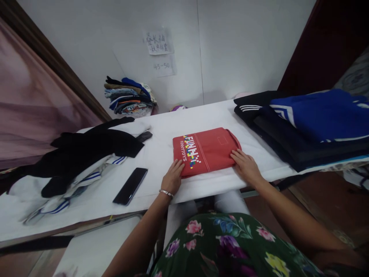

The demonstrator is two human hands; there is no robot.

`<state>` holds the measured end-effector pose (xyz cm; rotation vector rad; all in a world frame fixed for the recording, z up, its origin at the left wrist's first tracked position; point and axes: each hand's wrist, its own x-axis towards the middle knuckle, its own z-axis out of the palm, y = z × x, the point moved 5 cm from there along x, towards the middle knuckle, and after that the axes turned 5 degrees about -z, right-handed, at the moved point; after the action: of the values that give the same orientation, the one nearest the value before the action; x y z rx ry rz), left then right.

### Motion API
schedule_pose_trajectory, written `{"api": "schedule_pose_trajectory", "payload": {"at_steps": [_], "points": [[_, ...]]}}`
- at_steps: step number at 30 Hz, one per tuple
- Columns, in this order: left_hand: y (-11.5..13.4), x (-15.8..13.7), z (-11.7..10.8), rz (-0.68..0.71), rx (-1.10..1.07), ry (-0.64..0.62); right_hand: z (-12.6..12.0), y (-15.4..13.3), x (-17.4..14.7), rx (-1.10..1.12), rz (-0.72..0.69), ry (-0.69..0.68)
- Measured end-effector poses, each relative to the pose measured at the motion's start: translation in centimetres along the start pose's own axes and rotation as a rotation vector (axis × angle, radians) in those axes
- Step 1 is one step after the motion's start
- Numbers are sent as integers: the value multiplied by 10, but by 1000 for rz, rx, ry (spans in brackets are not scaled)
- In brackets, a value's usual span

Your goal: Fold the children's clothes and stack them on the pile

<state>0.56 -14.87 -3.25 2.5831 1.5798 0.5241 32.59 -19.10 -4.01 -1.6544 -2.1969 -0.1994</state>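
A red garment (213, 148), folded into a flat rectangle, lies on the white-covered table in front of me. Colourful pixel-style lettering runs along its left part, and a stitched seam crosses it. My left hand (173, 175), with a bracelet at the wrist, rests its outstretched fingers on the garment's near left corner. On the near right edge lies my right hand (246, 165), its fingers extended and flat on the fabric. Both thumbs are mostly hidden.
Left of me lie a black phone (131, 186) and loose black and white clothes (106, 142). At the right is a pile of folded dark and blue clothes (305, 123). Another clothes stack (129, 96) stands beyond the table, below paper notes (160, 42) on the wall.
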Motion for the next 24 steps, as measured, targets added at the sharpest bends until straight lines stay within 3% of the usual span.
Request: {"api": "schedule_pose_trajectory", "payload": {"at_steps": [7,11,18,24], "points": [[-3,-7,-2,27,-15,68,-3,0,-6,-36,-51,-1],[-7,-7,-3,-53,-3,161,-6,-15,5,-47,-113,35],[-4,-3,2,-108,151,-9,10,-6,14,0,-99,-78],[-3,-5,-9,-104,163,-143,13,-2,8,19,-112,-103]]}}
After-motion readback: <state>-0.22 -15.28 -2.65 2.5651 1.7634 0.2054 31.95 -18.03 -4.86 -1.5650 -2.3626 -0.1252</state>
